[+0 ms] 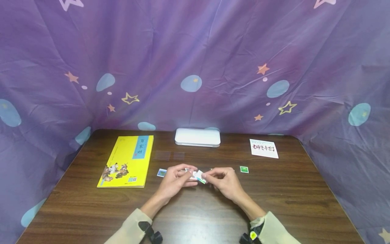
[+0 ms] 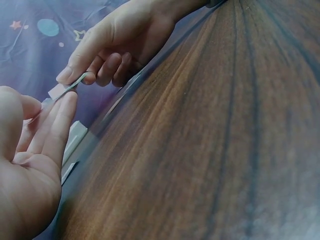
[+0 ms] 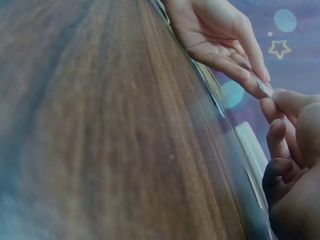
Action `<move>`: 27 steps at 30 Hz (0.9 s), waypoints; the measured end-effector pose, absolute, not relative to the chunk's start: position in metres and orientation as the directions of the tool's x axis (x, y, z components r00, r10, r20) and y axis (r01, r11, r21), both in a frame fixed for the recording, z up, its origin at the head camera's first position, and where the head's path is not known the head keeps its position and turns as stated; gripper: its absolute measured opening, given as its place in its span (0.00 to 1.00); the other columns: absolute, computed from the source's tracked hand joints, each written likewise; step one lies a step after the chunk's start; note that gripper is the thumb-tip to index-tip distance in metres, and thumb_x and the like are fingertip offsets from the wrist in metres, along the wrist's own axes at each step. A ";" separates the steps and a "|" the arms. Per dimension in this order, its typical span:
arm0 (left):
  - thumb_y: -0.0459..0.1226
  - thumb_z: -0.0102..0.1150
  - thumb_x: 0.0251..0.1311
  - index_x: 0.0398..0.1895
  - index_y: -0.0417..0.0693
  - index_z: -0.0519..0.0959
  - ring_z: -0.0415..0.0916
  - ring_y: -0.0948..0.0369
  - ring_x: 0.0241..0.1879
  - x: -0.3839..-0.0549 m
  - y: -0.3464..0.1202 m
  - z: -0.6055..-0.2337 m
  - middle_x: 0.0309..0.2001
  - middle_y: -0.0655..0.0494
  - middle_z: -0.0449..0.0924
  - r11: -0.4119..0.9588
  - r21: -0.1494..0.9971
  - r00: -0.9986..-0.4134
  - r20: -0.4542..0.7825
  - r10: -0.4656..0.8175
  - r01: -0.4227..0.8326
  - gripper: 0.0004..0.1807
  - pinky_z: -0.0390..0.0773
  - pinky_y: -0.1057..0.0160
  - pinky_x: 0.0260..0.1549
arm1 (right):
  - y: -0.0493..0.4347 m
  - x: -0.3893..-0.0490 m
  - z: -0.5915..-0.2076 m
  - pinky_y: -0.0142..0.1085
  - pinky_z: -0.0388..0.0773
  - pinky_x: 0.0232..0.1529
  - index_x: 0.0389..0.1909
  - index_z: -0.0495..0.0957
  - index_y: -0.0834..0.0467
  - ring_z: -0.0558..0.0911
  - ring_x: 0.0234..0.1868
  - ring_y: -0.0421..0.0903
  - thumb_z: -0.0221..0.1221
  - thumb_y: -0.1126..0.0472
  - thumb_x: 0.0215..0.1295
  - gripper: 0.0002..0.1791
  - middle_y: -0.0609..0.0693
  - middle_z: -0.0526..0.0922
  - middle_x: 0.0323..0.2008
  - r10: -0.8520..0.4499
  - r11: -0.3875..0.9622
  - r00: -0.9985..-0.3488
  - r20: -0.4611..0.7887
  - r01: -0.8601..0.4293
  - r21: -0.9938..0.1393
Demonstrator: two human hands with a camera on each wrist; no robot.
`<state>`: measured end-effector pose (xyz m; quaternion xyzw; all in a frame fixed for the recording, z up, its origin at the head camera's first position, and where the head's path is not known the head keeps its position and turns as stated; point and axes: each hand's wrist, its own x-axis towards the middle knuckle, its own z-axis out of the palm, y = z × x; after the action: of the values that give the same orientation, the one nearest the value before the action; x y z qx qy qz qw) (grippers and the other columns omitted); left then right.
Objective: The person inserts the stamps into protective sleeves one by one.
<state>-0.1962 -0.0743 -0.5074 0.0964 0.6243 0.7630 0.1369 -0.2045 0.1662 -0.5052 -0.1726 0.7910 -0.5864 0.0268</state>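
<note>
Small white-and-green paper card (image 1: 198,176), pinched between left hand (image 1: 176,179) and right hand (image 1: 224,181) at equal reach, held just above the dark wooden counter (image 1: 289,193), long axis left-to-right.

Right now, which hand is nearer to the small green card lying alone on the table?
The right hand. The green card lies just beyond it, on its outer side, untouched. The left hand is farther, across the small card that both hands pinch.
</note>
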 end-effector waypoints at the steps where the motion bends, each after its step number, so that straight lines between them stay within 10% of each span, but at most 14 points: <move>1: 0.34 0.60 0.79 0.63 0.32 0.80 0.92 0.47 0.51 -0.196 -0.074 -0.508 0.59 0.31 0.87 -0.182 0.979 -0.944 -0.022 0.330 -0.086 0.17 0.94 0.52 0.53 | 0.166 -0.205 -0.505 0.34 0.79 0.12 0.36 0.93 0.51 0.77 0.15 0.42 0.75 0.54 0.68 0.05 0.58 0.89 0.24 -0.303 0.256 -0.940 0.158 -0.240 -0.936; 27: 0.36 0.60 0.80 0.64 0.31 0.78 0.91 0.48 0.55 -0.196 -0.075 -0.511 0.62 0.31 0.85 -0.202 0.979 -0.931 0.036 0.363 -0.041 0.18 0.93 0.50 0.55 | 0.166 -0.205 -0.505 0.32 0.77 0.11 0.35 0.92 0.50 0.75 0.14 0.41 0.75 0.52 0.69 0.07 0.59 0.88 0.23 -0.277 0.271 -0.949 0.153 -0.230 -0.935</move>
<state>-0.1963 -0.0754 -0.5107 0.1303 0.6178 0.7642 0.1321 -0.2047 0.1663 -0.5054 -0.1590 0.7969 -0.5824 0.0200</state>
